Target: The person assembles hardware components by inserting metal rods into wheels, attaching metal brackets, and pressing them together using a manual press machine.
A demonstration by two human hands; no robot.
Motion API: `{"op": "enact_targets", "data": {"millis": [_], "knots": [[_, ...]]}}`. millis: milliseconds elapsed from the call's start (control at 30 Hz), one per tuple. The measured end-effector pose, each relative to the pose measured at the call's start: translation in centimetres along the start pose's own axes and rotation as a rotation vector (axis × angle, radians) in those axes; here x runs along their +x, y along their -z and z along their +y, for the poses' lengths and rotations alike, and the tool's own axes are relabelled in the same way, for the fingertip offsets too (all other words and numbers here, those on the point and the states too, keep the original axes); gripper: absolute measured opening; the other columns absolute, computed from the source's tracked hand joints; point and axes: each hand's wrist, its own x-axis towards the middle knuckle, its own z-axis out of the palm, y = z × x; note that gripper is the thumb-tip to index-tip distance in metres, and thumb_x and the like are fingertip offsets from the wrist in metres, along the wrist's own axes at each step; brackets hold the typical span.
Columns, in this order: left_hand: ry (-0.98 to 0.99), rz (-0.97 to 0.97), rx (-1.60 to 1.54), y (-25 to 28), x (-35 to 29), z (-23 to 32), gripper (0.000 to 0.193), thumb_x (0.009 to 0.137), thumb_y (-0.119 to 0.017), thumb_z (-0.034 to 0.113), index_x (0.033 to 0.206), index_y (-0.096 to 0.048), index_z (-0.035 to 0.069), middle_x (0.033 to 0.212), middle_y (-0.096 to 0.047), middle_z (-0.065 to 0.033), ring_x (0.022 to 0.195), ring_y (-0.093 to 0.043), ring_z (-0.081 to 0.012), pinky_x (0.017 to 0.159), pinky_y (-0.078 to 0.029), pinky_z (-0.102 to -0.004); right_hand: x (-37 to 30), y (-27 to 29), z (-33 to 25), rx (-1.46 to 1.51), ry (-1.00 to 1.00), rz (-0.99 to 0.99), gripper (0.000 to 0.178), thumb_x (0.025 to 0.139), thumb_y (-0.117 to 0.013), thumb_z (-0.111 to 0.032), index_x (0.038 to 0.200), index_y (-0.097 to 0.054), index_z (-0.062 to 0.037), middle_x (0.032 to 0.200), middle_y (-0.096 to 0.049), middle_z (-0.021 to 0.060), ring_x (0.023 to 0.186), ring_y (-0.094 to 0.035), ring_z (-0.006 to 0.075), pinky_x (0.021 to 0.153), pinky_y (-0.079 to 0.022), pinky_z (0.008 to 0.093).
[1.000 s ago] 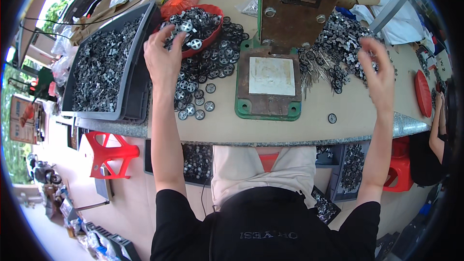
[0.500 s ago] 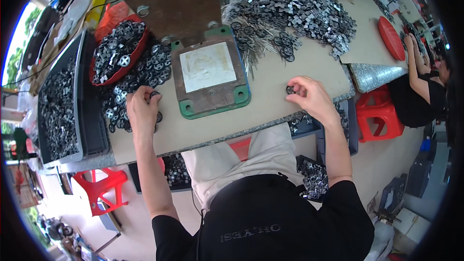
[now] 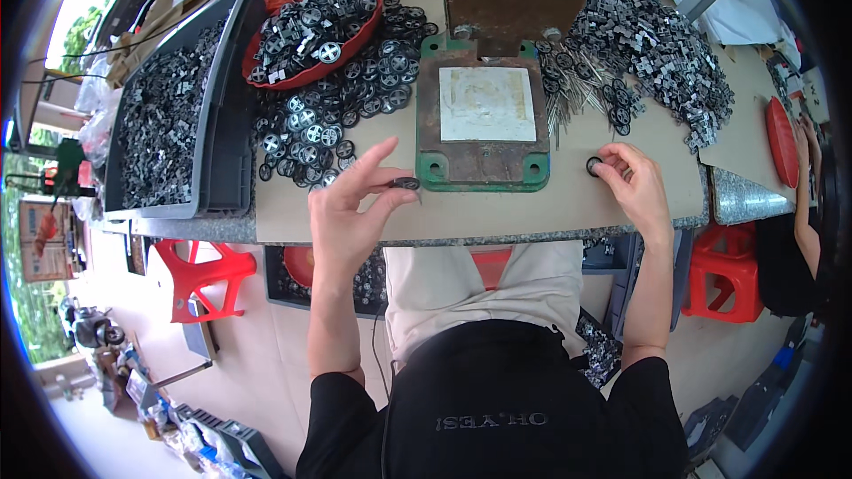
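My left hand [image 3: 349, 213] pinches a small black wheel [image 3: 406, 184] between thumb and a finger, its index finger raised. That wheel is seen nearly edge-on, by the left front corner of a green-edged metal base [image 3: 484, 175]. On the base lies a stained white plate [image 3: 486, 105]. To the right of the base, my right hand [image 3: 635, 184] grips another small black wheel [image 3: 594, 165] at its fingertips, just above the tabletop. Left of the base spreads a heap of black wheels with silver spokes [image 3: 312, 133].
A red bowl [image 3: 377, 18] of wheels and a grey bin [image 3: 240, 106] of small dark parts stand on the left. Behind the base rises a brown metal block [image 3: 515, 0]. Thin metal pins [image 3: 561, 102] and a pile of dark clips [image 3: 666, 53] lie right. Another person's arm [image 3: 806, 213] shows far right.
My left hand has left the wheel heap and come right to the base with a wheel in its fingers. The right hand keeps its wheel. The whole view has shifted.
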Motion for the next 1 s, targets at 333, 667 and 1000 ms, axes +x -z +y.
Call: {"op": "enact_targets", "data": {"millis": [333,667,1000], "knots": [[0.215,0.066,-0.379,-2.7,-1.5,-1.7,0.014,0.082,-0.061,-0.004,0.095,-0.056,-0.003,0.085,-0.064,-0.0074,0.076,-0.063,-0.0146,0.072,-0.052,-0.0239,-0.3,-1.9,-4.8,0.098,0.117,-0.011,0.016,0.078,-0.065,-0.009,0.091,-0.062,-0.0005,0.081,-0.061,0.0059,0.063,-0.054,0.013,0.054,-0.041,0.0255],[0.373,0.017,-0.918,-0.7,-3.0,-2.4,0.025,0.091,-0.05,0.004,0.113,-0.055,-0.005,0.095,-0.063,-0.0109,0.075,-0.058,-0.0132,0.056,-0.041,-0.0206,1.9,-1.1,-3.1,0.021,0.11,0.008,0.015,0.079,-0.065,-0.012,0.087,-0.064,0.0,0.079,-0.062,0.0044,0.062,-0.053,0.0101,0.055,-0.041,0.0238],[0.454,-0.054,-1.126,-2.8,-4.1,-2.1,0.04,0.093,-0.046,0.006,0.129,-0.039,-0.009,0.117,-0.054,-0.016,0.103,-0.057,-0.0234,0.085,-0.048,-0.0262,9.1,-2.0,1.6,-0.294,0.364,0.033,0.023,0.078,-0.062,-0.012,0.098,-0.062,-0.0029,0.088,-0.059,0.0107,0.069,-0.056,0.0236,0.064,-0.045,0.0315]]}}
